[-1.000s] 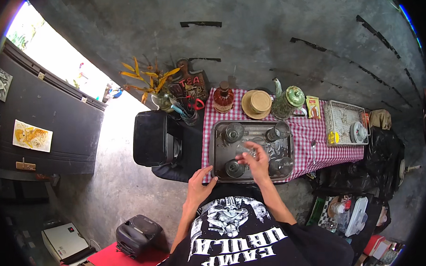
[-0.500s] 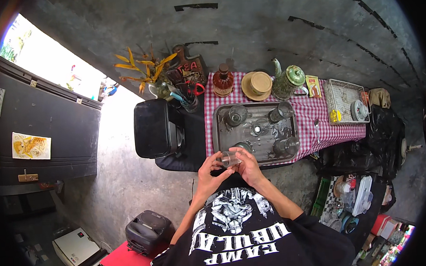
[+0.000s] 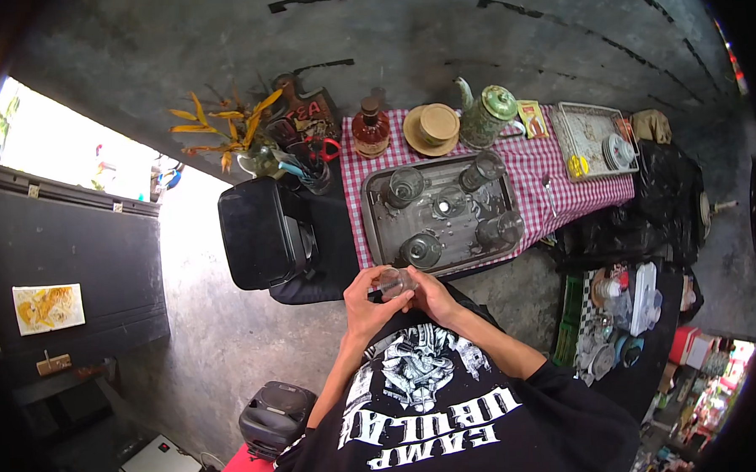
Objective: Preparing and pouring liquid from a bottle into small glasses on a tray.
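Between my two hands, just in front of the tray's near edge, is a small clear glass (image 3: pixel 394 282). My left hand (image 3: pixel 365 307) grips it from the left, with the thumb along its near side. My right hand (image 3: pixel 432 298) closes on its right side, fingers curled. Beyond them lies a dark rectangular tray (image 3: pixel 376 240) with water drops on it. On it are a glass mug (image 3: pixel 406 186) at the far left, another mug (image 3: pixel 481 171) at the far right, and several more glasses, including a near-left one (image 3: pixel 421 250).
A red-checked cloth (image 3: pixel 531 166) covers the table. At the back stand a reddish-brown bottle (image 3: pixel 371 128), a tan cup on a saucer (image 3: pixel 437 125) and a green teapot (image 3: pixel 485 120). A spoon (image 3: pixel 549 193) and a wire basket (image 3: pixel 569 135) are at right; a black bin (image 3: pixel 258 233) is left.
My view has turned a little, so the table appears tilted and further left. My hands with the glass have drawn back from the tray, uncovering the near-left glass.
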